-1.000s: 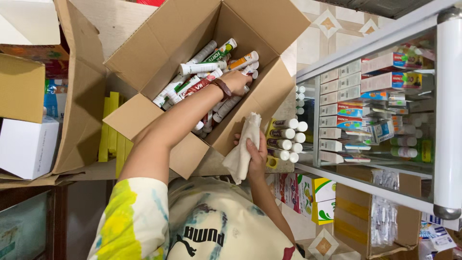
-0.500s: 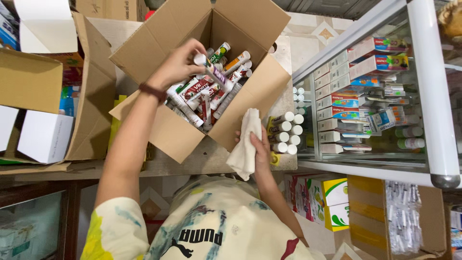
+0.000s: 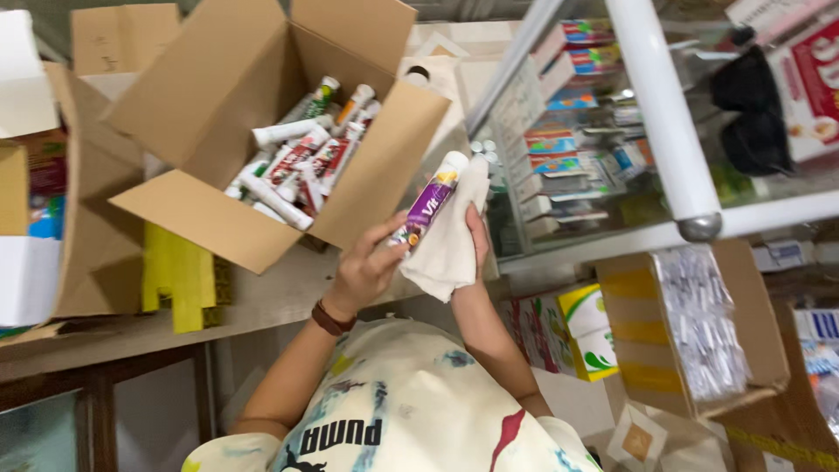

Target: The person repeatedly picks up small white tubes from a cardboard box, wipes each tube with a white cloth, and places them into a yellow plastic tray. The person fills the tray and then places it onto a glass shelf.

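My left hand (image 3: 365,269), a brown band on its wrist, holds a purple-and-white tube (image 3: 430,201) by its lower end, out in front of my chest. My right hand (image 3: 474,253) holds a white cloth (image 3: 447,249) pressed against the side of that tube. Up and to the left stands an open cardboard box (image 3: 218,114) on a wooden table (image 3: 262,301). Several more tubes (image 3: 297,162), white, red and green, lie inside the box. Both hands are just right of the box's near corner.
A glass display cabinet (image 3: 568,149) with a white frame post (image 3: 664,114) holds rows of medicine boxes at the right. Dark sunglasses (image 3: 752,114) lie on its top. Yellow packs (image 3: 179,271) sit under the box flap. Cartons (image 3: 699,323) stand on the floor at lower right, more boxes (image 3: 35,218) at left.
My left hand has lifted a purple-and-white tube out of the box and brought it against the cloth in my right hand. The view has swung right.
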